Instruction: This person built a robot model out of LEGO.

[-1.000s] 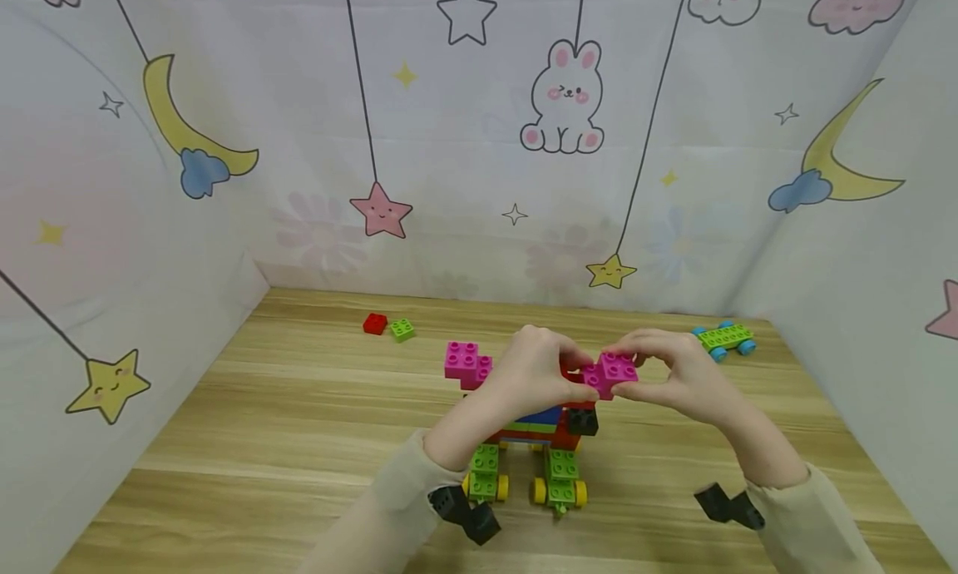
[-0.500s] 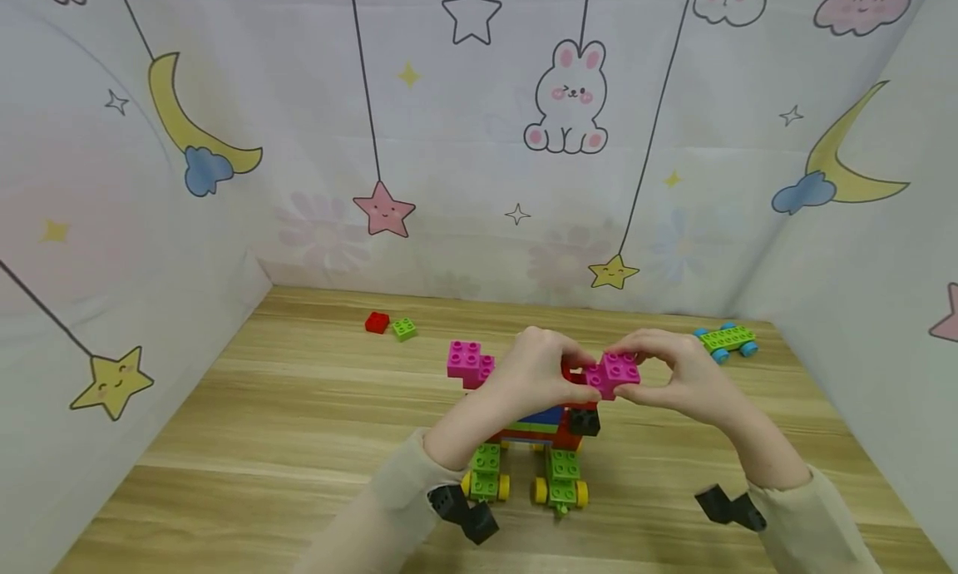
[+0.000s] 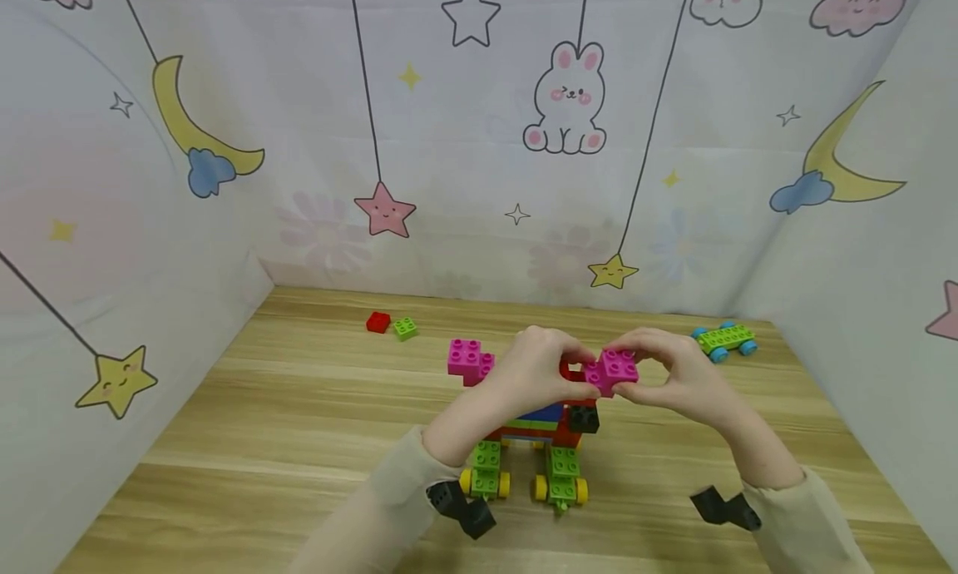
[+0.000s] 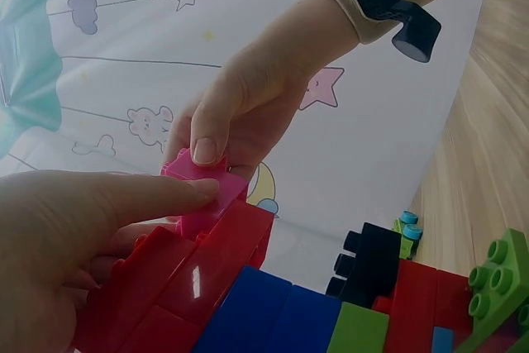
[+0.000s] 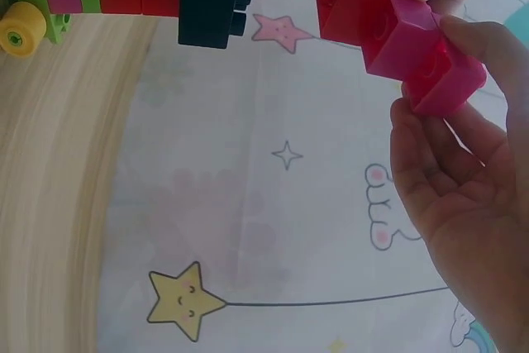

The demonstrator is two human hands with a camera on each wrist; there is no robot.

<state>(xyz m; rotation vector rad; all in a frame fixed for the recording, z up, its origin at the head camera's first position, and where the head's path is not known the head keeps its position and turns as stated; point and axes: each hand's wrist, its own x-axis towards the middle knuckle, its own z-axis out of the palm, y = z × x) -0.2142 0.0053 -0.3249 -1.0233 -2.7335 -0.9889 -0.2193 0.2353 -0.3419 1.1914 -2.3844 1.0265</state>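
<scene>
A toy figure built of bricks has a body of red, blue point(image 3: 545, 414) and lime layers, with a black brick point(image 3: 584, 418) at its right end. At its upper right, two stepped pink bricks touch: an inner one point(image 5: 401, 39) against a red brick point(image 5: 351, 2), and an outer one point(image 3: 621, 366). My left hand point(image 3: 527, 374) pinches the inner pink brick, its thumb lying across it in the left wrist view. My right hand point(image 3: 684, 378) pinches the outer pink brick between thumb and fingers. Part of the body is hidden behind my left hand.
Beneath the figure are green bases point(image 3: 486, 470) with yellow wheels point(image 3: 581, 491). More pink bricks point(image 3: 466, 358) top its left end. A red brick point(image 3: 377, 323) and lime brick point(image 3: 405, 329) lie at the back left. A lime car base point(image 3: 724, 338) with blue wheels stands back right.
Both hands keep their grips on the pink bricks, with hardly any movement. The head view has shifted very slightly.
</scene>
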